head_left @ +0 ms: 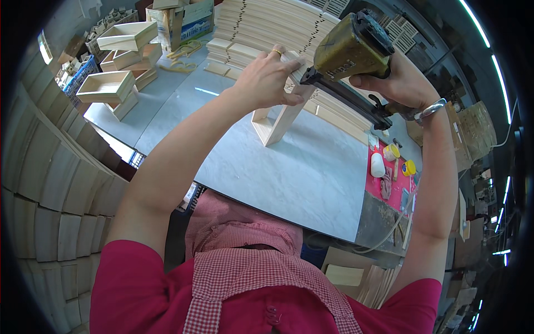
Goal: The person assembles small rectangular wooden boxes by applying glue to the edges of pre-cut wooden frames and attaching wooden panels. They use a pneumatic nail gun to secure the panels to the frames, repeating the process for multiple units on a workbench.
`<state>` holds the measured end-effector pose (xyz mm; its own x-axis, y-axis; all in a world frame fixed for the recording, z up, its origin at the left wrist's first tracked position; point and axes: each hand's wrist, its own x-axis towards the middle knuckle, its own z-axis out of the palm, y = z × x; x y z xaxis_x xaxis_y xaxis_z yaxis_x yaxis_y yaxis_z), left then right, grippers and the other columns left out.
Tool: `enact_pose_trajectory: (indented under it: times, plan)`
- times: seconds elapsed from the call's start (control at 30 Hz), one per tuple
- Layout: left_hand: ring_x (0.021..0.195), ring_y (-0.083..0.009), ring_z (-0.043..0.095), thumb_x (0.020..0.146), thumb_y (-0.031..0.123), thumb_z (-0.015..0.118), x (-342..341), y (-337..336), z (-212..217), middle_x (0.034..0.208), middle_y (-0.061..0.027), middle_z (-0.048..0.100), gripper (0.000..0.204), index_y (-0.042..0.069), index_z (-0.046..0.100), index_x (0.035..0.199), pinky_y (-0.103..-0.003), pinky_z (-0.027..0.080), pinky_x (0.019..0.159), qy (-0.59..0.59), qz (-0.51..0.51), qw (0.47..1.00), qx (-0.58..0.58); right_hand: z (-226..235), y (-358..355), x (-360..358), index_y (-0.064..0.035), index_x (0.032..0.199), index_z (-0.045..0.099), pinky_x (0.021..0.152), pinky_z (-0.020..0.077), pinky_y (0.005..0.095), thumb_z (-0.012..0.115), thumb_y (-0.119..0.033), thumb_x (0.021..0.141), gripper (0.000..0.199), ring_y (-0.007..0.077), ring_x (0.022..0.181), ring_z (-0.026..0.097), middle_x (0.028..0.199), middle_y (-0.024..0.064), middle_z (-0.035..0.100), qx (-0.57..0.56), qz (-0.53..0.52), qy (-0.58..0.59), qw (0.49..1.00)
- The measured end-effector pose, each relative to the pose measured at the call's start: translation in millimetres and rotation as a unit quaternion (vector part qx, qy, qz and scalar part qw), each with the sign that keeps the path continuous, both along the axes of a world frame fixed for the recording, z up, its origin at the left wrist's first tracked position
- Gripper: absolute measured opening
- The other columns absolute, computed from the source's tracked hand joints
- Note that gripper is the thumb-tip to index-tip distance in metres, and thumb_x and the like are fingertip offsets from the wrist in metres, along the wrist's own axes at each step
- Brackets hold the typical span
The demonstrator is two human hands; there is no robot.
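Note:
My right hand point(409, 83) is wrapped round the grip of a nail gun point(350, 50) with a worn yellow-brown body and a black magazine. The gun's nose rests at, or very close to, the upper edge of a pale wooden box frame point(283, 119), which stands on end on the table. My left hand point(270, 80) grips the top of this frame, thumb on the near side and fingers over the upper board. Part of the frame is hidden behind my left hand and the gun.
Stacked wooden strips point(267, 30) fill the back of the marbled table point(283, 189). Finished-looking small wooden boxes point(105, 87) are piled at the left. On the right, a red mat point(397, 192) bears a white bottle point(377, 165) and yellow tubs point(409, 167). An air hose point(389, 234) hangs near the right edge.

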<state>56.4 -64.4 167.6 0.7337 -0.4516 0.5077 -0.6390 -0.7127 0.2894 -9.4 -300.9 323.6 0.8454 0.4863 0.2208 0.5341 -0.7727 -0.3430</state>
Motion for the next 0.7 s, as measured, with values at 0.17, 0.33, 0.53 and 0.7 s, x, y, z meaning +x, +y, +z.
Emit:
enact_pose_trajectory:
  times: [0.17,0.33,0.53,0.7]
  plan:
    - [0.126,-0.0447,0.053,0.070,0.048,0.086,3,-1,-1,0.146,-0.0286,0.043,0.080,0.020,0.061,0.140,-0.048,0.048,0.105,-0.004,-0.001,1.000,-0.001,1,-2,6,-0.0054,0.114,0.071,0.065,0.0535,0.0274,0.090,-0.033,0.077,0.049,0.0134,0.075,0.068,0.091,0.0074,0.074,-0.018,-0.035,0.016,0.999]
    - [0.126,-0.0458,0.053,0.070,0.049,0.085,4,-3,-1,0.145,-0.0302,0.043,0.080,0.020,0.061,0.141,-0.048,0.048,0.105,0.000,0.003,1.000,0.008,15,11,0,-0.0031,0.108,0.070,0.054,0.0472,0.0253,0.090,-0.033,0.075,0.049,0.0107,0.059,0.062,0.075,0.0047,0.069,-0.081,-0.079,0.029,0.993]
    - [0.126,-0.0476,0.052,0.069,0.049,0.085,3,-4,1,0.146,-0.0308,0.043,0.084,0.020,0.058,0.144,-0.050,0.049,0.105,0.002,-0.002,1.000,0.017,34,28,-3,-0.0023,0.113,0.066,0.055,0.0495,0.0249,0.090,-0.028,0.077,0.051,0.0107,0.063,0.065,0.077,0.0059,0.069,-0.154,-0.141,0.090,0.974]
    - [0.127,-0.0482,0.051,0.070,0.047,0.084,1,-1,-1,0.148,-0.0291,0.040,0.087,0.020,0.054,0.147,-0.050,0.048,0.105,0.008,-0.003,1.000,0.001,-1,-29,-20,-0.0012,0.129,0.056,0.095,0.0525,0.0352,0.090,-0.020,0.077,0.066,0.0213,0.112,0.065,0.118,0.0143,0.068,-0.003,-0.116,-0.010,0.993]
